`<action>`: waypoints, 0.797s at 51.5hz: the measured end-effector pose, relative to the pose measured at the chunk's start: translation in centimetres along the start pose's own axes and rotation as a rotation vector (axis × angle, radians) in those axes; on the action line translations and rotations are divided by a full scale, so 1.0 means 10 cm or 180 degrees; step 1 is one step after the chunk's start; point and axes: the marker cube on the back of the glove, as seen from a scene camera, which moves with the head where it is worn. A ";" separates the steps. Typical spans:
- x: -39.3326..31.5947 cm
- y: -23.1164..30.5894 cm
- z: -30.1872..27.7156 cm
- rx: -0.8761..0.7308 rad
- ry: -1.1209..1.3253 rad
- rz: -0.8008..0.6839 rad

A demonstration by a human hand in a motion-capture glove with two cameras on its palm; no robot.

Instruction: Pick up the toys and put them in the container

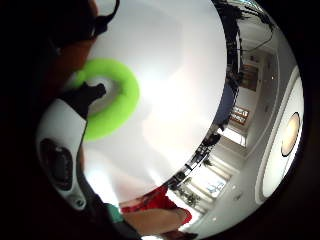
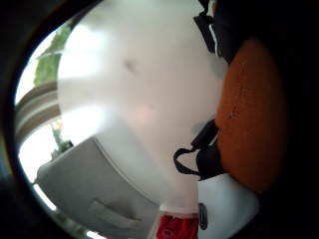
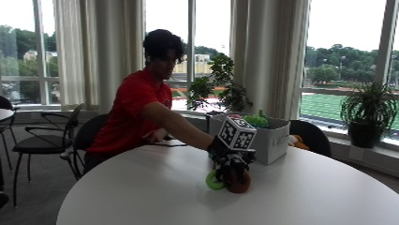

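In the outside view my gloved right hand (image 3: 229,158) reaches down over a round orange toy (image 3: 238,183) on the white table (image 3: 156,187), fingers curled round its top. The toy still touches the tabletop. A lime green ring (image 3: 213,181) lies flat right beside it, on the person's side. The thumb side palm view shows the orange toy (image 2: 251,114) close against the palm. The green ring (image 1: 122,95) shows on the table in the little finger side view. The container, a pale grey box (image 3: 269,140), stands just behind my hand with a green toy (image 3: 255,121) inside.
The grey box (image 2: 89,189) has a handle slot in its side. The person's bare hand (image 3: 156,136) rests on the table near the far edge. Chairs and potted plants (image 3: 368,112) stand beyond the table by the windows.
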 end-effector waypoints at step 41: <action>0.26 1.06 -1.18 0.1113 -0.0157 -0.0686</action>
